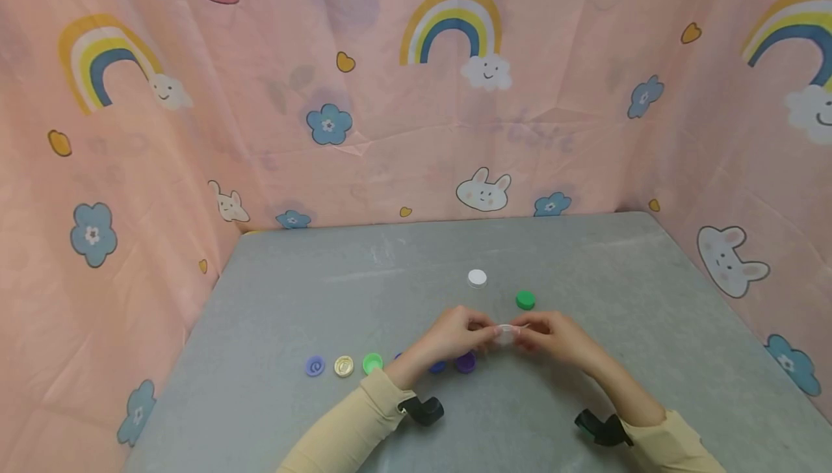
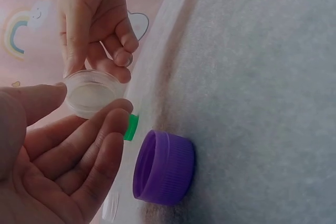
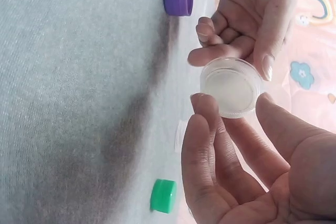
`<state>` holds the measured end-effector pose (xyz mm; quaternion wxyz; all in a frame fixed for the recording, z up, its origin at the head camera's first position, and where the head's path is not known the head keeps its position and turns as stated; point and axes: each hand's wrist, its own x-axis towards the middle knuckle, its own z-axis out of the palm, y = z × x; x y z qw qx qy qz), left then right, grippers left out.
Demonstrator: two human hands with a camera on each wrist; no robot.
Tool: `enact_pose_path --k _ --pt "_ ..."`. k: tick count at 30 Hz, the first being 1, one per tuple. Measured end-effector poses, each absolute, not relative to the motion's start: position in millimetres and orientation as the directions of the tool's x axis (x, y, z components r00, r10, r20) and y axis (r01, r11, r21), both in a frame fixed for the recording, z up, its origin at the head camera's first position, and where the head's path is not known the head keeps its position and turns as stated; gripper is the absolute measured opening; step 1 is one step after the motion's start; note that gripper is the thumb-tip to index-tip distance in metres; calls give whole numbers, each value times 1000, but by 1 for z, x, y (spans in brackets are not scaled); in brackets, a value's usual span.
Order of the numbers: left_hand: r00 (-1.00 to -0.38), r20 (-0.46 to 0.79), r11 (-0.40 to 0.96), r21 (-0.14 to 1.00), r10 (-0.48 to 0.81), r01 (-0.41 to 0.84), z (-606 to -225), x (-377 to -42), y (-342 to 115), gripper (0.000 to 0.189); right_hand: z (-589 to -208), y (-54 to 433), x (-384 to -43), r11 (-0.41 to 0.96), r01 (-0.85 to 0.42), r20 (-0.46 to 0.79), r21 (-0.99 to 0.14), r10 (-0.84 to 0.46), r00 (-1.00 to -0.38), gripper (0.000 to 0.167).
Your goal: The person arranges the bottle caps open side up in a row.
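Observation:
Between both hands a clear plastic bottle cap (image 3: 229, 88) is held up above the table, its hollow side toward the wrist cameras. My left hand (image 1: 460, 333) pinches its left edge with thumb and fingertips. From the other side my right hand (image 1: 557, 337) pinches the opposite edge, thumb nearest me. A purple cap (image 2: 164, 167) sits on the table just left of and below the hands. Beyond them lie a green cap (image 1: 525, 300) and a white-topped clear cap (image 1: 477, 278).
A row of caps runs left along the grey table (image 1: 273, 300): blue (image 1: 437, 367), light green (image 1: 373, 363), gold (image 1: 344, 366) and periwinkle (image 1: 315, 366). The left forearm partly covers this row. A pink printed curtain (image 1: 390, 170) borders the table at the back and sides.

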<state>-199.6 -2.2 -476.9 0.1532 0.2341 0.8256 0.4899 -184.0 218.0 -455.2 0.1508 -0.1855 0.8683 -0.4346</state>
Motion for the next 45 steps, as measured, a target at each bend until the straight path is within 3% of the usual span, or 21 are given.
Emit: enact_pose_path --k 17,32,45 --pt "-848 101 407 844 521 350 -480 -202 -1 20 -457 220 -190 428 -101 -134 -898 -486 -864 34" --pt "-805 250 436 735 538 520 -482 -198 3 39 -459 216 -190 427 -26 -187 -904 -449 -874 41" --pt "-843 199 413 801 500 434 -487 -203 1 35 -457 216 -185 390 -40 -164 -920 -476 -864 44"
